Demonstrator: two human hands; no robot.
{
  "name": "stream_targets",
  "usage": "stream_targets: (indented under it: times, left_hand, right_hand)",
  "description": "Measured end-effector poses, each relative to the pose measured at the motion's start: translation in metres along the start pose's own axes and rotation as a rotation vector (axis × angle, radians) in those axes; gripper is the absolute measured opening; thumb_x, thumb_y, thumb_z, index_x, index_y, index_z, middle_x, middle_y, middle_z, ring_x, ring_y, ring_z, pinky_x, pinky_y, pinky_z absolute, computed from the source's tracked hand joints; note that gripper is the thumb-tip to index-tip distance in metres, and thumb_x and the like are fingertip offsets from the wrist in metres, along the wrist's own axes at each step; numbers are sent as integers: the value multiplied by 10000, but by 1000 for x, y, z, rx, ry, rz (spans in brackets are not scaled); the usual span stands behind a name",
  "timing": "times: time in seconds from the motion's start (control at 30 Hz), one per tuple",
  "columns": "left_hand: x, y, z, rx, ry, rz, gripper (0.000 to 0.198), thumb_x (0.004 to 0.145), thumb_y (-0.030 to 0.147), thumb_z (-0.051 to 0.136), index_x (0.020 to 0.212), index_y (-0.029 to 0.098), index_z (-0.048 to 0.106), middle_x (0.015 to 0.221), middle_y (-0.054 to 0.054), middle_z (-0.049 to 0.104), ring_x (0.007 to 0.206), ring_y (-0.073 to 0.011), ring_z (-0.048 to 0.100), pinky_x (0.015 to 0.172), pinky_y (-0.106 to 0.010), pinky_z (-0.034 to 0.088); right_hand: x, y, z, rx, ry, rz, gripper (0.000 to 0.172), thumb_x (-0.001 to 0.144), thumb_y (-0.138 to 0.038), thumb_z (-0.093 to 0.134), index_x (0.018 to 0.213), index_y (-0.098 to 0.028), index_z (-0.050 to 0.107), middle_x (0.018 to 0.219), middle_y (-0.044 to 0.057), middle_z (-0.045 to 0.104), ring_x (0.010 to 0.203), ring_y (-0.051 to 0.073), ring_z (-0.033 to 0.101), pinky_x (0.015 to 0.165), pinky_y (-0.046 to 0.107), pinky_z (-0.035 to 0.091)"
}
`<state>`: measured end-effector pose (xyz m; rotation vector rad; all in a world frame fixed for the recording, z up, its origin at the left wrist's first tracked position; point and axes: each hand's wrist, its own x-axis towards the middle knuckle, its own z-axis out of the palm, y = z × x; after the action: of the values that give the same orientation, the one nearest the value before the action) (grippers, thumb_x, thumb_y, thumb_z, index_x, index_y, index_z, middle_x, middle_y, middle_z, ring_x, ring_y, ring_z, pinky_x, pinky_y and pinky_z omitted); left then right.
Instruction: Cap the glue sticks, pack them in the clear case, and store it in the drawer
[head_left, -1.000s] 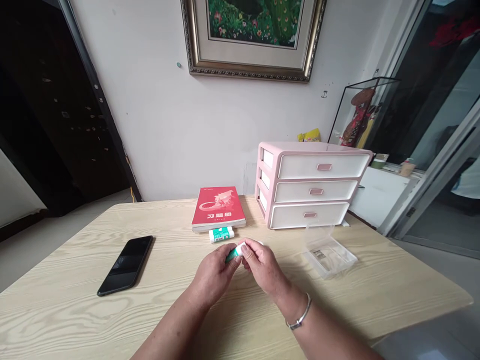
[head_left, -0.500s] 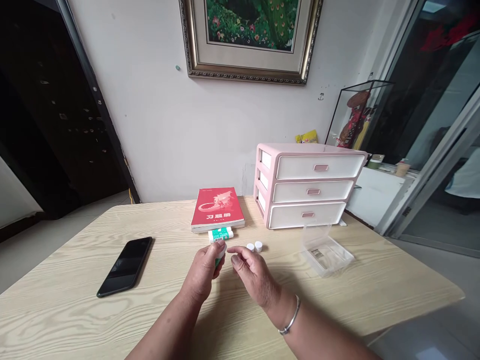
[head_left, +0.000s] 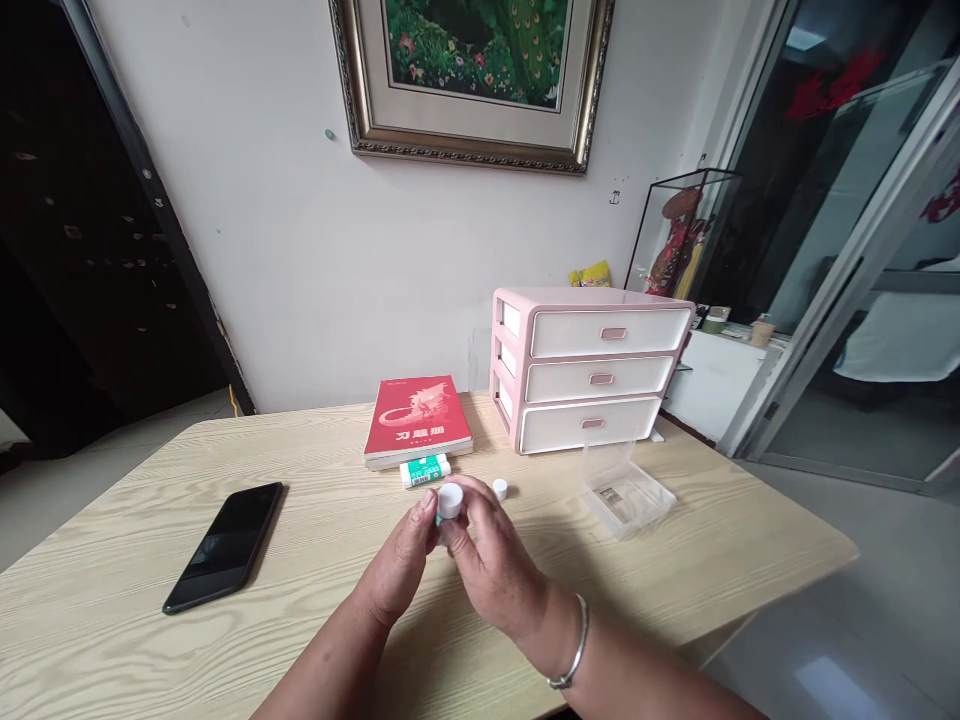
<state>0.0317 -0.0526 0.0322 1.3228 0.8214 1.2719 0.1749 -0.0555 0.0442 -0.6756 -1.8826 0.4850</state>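
Observation:
Between my hands, above the table, a glue stick points its round white end up toward me; a little green shows at its side. My left hand is closed around it from the left, thumb along the side. From the right, my right hand also grips it, with thumb and fingers curled round the white end. Most of its body is hidden by the fingers. Just beyond lies a second green-and-white stick on its side against the book. One small white cap stands behind my right hand.
A red book lies at the back of the wooden table. A pink-and-white drawer unit stands to its right. An open clear plastic box sits at right, a black phone at left.
My right hand has moved in from beside the glue stick and now grips its white end. The stick has tilted toward me. One of the two white caps is no longer visible.

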Motion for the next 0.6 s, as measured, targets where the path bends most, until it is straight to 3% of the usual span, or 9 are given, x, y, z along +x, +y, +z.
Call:
stream_targets:
  times: [0.1, 0.17, 0.23, 0.37, 0.47, 0.6]
  left_hand:
    - [-1, 10, -1, 145, -8, 22, 511, 957, 585, 365, 1077, 179, 651, 982, -82, 619, 956, -230, 552, 808, -342, 464]
    - [-1, 14, -5, 196, 51, -6, 541, 960, 588, 351, 1116, 165, 649, 992, -95, 623, 940, -236, 572, 796, -354, 473]
    - [0, 16, -9, 198, 93, -27, 557, 961, 594, 340, 1130, 158, 643, 980, -92, 618, 861, -220, 586, 740, -347, 481]
    - [3, 15, -13, 191, 113, -20, 555, 953, 608, 361, 1120, 155, 635, 957, -80, 615, 780, -194, 585, 664, -320, 477]
    - [4, 13, -13, 213, 134, -37, 565, 940, 622, 375, 1077, 142, 642, 917, -74, 622, 732, -184, 585, 631, -310, 474]
    - [6, 11, -17, 238, 163, -73, 555, 920, 623, 404, 1022, 132, 642, 843, -63, 635, 671, -178, 585, 605, -303, 470]
  right_hand:
    - [3, 6, -38, -216, 69, -11, 312, 998, -252, 484, 1309, -227, 481, 1189, 111, 623, 1089, 243, 594, 938, 422, 514]
    - [5, 15, -76, -451, 73, -72, 318, 980, -247, 518, 1297, -216, 500, 1165, 121, 638, 1089, 271, 592, 925, 447, 510]
    - [6, 29, -119, -664, -18, -95, 301, 962, -193, 531, 1261, -231, 534, 1165, 99, 650, 1087, 269, 591, 965, 462, 471]
    - [-2, 59, -188, -916, -222, 47, 296, 882, -107, 587, 1147, -235, 617, 1104, 73, 679, 1050, 259, 602, 934, 417, 435]
    - [-9, 77, -210, -980, -392, 191, 249, 842, -93, 618, 1039, -234, 678, 983, 53, 704, 962, 236, 616, 874, 362, 411]
    - [-11, 95, -208, -1020, -517, 327, 205, 822, -106, 641, 959, -239, 715, 906, 46, 714, 906, 218, 623, 795, 312, 369]
